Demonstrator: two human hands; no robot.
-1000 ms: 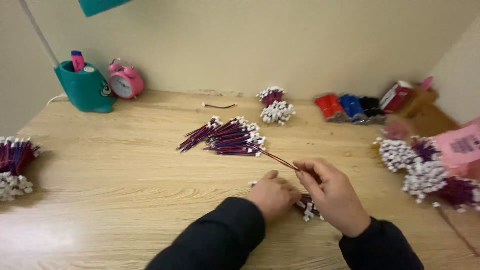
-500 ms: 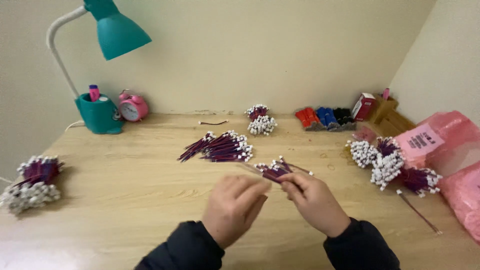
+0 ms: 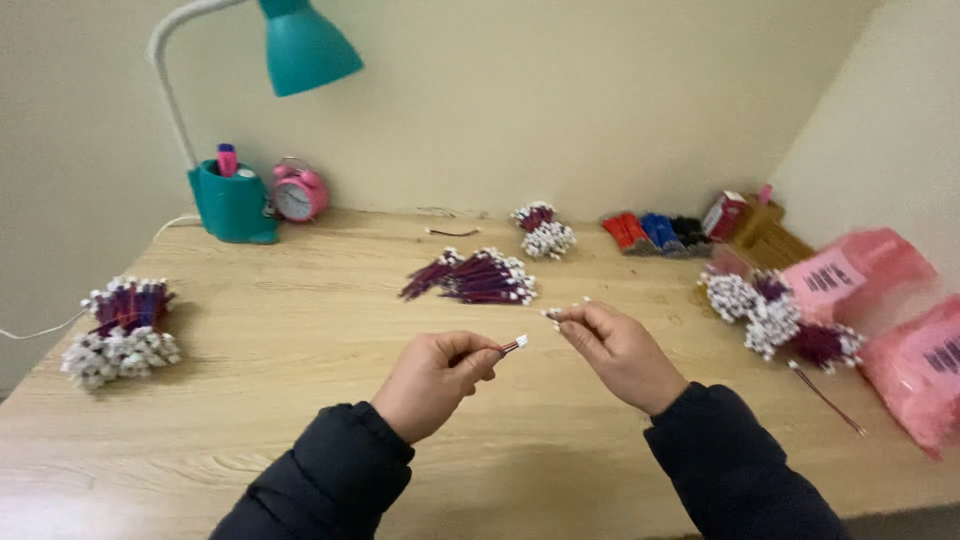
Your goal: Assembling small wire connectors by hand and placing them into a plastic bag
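Note:
My left hand (image 3: 435,378) is raised above the wooden desk (image 3: 280,330) and pinches a short red wire with a white connector (image 3: 516,345) at its tip. My right hand (image 3: 618,350) is level with it, a little to the right, and its fingertips grip small white connectors (image 3: 553,313). The two hands are close but apart. Behind them on the desk lies a loose bundle of purple-red wires with white ends (image 3: 478,277).
A teal desk lamp (image 3: 300,45), teal pen cup (image 3: 232,203) and pink alarm clock (image 3: 300,195) stand at the back left. More wire bundles lie at the left edge (image 3: 122,330), back middle (image 3: 542,230) and right (image 3: 775,315). Pink bags (image 3: 905,330) sit at the right.
The view has lifted and both hands have risen off the desk. The hands, which were together over a small wire bundle, have drawn apart, each holding a wire end.

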